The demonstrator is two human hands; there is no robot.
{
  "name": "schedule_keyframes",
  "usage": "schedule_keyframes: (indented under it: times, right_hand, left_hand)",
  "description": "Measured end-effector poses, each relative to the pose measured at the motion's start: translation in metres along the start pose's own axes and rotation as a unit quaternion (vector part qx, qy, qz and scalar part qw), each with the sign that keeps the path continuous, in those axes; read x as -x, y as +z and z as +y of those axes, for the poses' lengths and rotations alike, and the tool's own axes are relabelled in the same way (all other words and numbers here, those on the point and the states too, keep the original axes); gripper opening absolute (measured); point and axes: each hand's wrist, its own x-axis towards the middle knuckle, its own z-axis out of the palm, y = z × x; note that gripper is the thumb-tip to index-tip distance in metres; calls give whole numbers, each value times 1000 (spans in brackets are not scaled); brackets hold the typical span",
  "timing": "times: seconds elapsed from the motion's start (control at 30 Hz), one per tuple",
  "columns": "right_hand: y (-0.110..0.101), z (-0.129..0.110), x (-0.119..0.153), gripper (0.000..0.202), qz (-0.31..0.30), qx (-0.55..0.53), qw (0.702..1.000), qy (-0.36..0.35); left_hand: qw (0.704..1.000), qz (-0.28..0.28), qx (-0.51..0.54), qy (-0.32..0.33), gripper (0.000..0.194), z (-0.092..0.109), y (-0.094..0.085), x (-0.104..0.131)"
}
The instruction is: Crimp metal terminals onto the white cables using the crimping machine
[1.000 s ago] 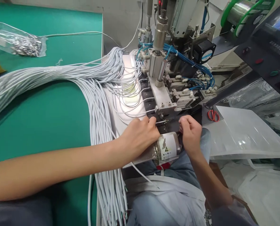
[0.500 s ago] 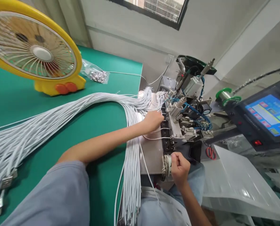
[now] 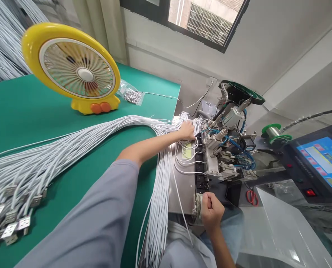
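My left hand [image 3: 187,130] rests at the cable ends beside the machine [image 3: 218,145], its fingers curled down among white cables; what they grip is too small to tell. A thick bundle of white cables [image 3: 99,136] runs over the green table [image 3: 99,160], and another part of it hangs down toward my lap. Several single cables lead into the black fixture strip [image 3: 199,163] along the machine. My right hand [image 3: 212,208] is closed in a fist by the lower end of that strip, and its contents are hidden.
A yellow fan [image 3: 85,74] and a bag of metal parts [image 3: 134,96] stand on the table. Metal connectors [image 3: 11,223] lie at lower left. Right of the machine are a wire spool [image 3: 274,133], a touchscreen [image 3: 322,160] and red scissors [image 3: 252,197].
The view has shifted. My left hand has moved away from the fixture strip, up and back over the cable ends, uncovering a yellow label on the metal plate. My right hand remains closed.
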Motion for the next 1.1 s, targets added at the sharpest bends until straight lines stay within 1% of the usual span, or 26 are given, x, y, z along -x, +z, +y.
schedule_keyframes:
  times: [0.07,0.13,0.3,0.4,0.5,0.6,0.7,0.77,0.87,0.93,1.03,1.1]
  right_hand:
    - [0,-1,0,24,1,5,1000,-4]
    - [0,-1,1,23,2,8,1000,-6]
    - [0,0,1,23,1,8,1000,-19]
    - [0,-1,0,22,5,10,1000,-21]
    - [2,0,-1,21,5,9,1000,-19]
    - [3,-1,-2,21,4,11,1000,-23]
    - [2,-3,-5,24,12,14,1000,-21]
    - [1,-4,-7,24,13,14,1000,-17]
    - [0,-6,-10,24,13,9,1000,-20]
    - [-1,-6,-10,24,15,1,1000,-21]
    - [0,-6,-9,23,20,-16,1000,-13]
    - [0,-5,-9,22,18,-27,999,-9]
  left_hand:
    - [1000,-9,3,-5,71,-4,1,-8]
    - [1000,-15,9,-12,68,-9,3,-11]
    - [999,7,24,-30,54,-14,7,-6]
    - [999,14,35,-39,41,-15,6,-9]
    - [998,12,48,-49,33,-17,5,-18]
    - [996,16,70,-61,31,-17,2,-30]
    - [991,14,110,-70,29,-12,-3,-44]
    - [986,11,149,-80,23,-8,-6,-53]
    - [969,17,221,-113,12,-4,-10,-61]
    - [950,35,274,-145,8,-5,-14,-63]
    - [910,78,358,-193,7,-10,-19,-62]
    - [875,110,420,-216,9,-13,-24,-60]
